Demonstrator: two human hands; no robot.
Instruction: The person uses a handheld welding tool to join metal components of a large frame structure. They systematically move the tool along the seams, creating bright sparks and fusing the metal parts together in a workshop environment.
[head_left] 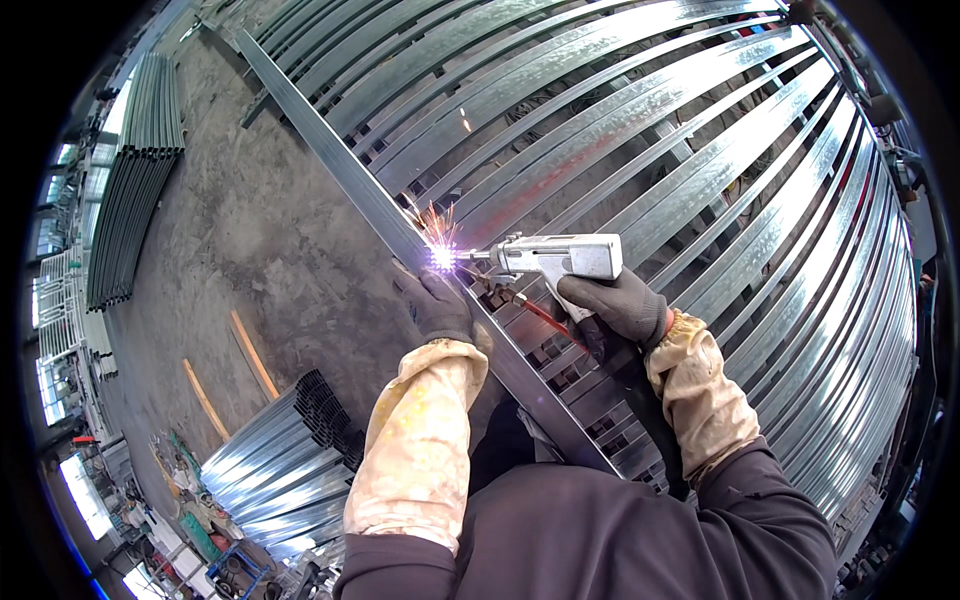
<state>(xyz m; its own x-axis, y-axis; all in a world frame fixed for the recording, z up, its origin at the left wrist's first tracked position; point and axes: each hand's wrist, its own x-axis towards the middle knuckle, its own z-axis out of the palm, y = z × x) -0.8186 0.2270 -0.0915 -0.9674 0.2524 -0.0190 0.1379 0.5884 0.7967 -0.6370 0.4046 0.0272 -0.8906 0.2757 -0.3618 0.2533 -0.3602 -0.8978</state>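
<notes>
My gloved right hand (620,308) is wrapped round the grip of a white and grey welding gun (560,257). Its nozzle points left at a steel edge tube (340,170), where a bright violet-white spark (442,258) flares and orange sparks fly up. Beside that glare, my gloved left hand (440,305) rests against the near side of the tube; the glare and the glove hide its fingertips. Long galvanized steel tubes (560,180) run off from the edge tube in a row, like a large grille. A red hose hangs below the gun.
Bundles of steel tubes lie on the concrete floor (270,270), one stack (130,220) at far left and another (280,460) at lower left. Two wooden strips (254,355) lie near the lower stack. Tools and a blue frame (240,570) crowd the lower left corner.
</notes>
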